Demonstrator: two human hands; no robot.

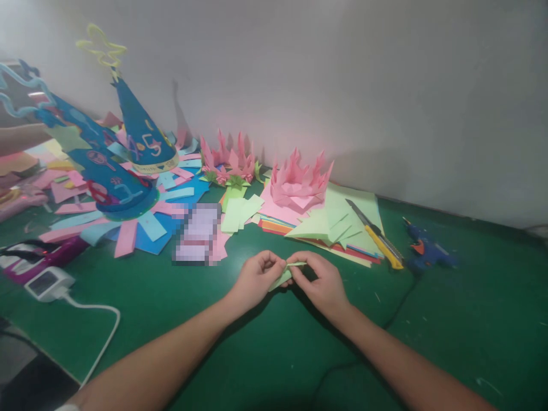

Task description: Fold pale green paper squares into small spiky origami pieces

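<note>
Between both hands is a small piece of light green paper [280, 279], partly covered by the fingers and apparently folded. My left hand [259, 279] pinches its left side between thumb and fingers. On the other side my right hand [321, 282] pinches the same paper, and the fingertips of both hands nearly meet. Beyond them lie loose light green paper pieces [233, 216]. A pink paper crown [299, 182] stands on a stack of coloured paper, with a second pink crown [229, 160] with green leaves to its left.
A yellow utility knife [383, 245] rests by the paper stack [359, 208], blade out. Right of it lies a blue glue gun [428, 245] with a cord. Blue cone hats [139, 125] with paper strips stand left. A blurred phone [199, 231] and a white charger [49, 283] lie nearer.
</note>
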